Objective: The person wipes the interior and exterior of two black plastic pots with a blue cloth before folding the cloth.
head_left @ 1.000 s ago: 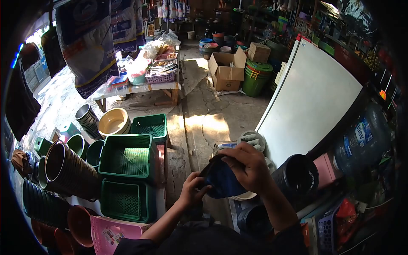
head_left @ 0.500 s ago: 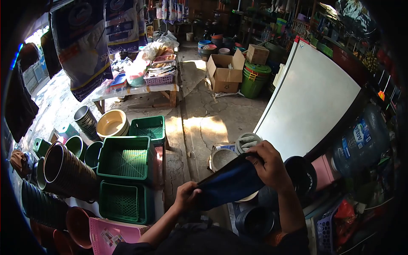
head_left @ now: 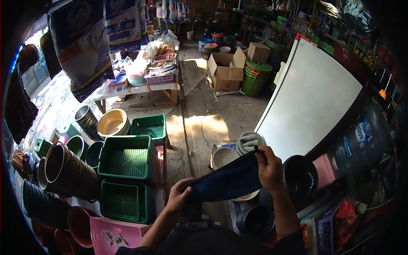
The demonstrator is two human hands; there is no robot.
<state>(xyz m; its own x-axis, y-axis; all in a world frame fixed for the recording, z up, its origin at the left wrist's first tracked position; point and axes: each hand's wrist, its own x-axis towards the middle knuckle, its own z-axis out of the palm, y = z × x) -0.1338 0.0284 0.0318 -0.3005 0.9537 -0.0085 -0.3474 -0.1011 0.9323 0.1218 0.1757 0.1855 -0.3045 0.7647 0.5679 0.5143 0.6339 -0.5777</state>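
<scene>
A dark blue, thin, flexible sheet (head_left: 227,179) is stretched between my two hands in front of my body. My left hand (head_left: 180,196) pinches its left end, thumb on top. At the upper right corner, my right hand (head_left: 269,168) grips the other end between thumb and fingers. The sheet slopes upward to the right, with a darker band along its top edge. Behind it stand grey stone mortars (head_left: 225,158), partly covered by the sheet. Whether it is a bag or a cloth I cannot tell.
Green plastic baskets (head_left: 125,157), stacked buckets (head_left: 63,168) and a pink basket (head_left: 114,233) crowd the left. To the right are a white panel (head_left: 312,97), a water jug (head_left: 361,140) and black tubs (head_left: 299,174). Farther off stands an open cardboard box (head_left: 225,72).
My left hand has shifted slightly left and my right hand slightly lower and to the right. The sheet between them is drawn out wider, showing more of its blue face.
</scene>
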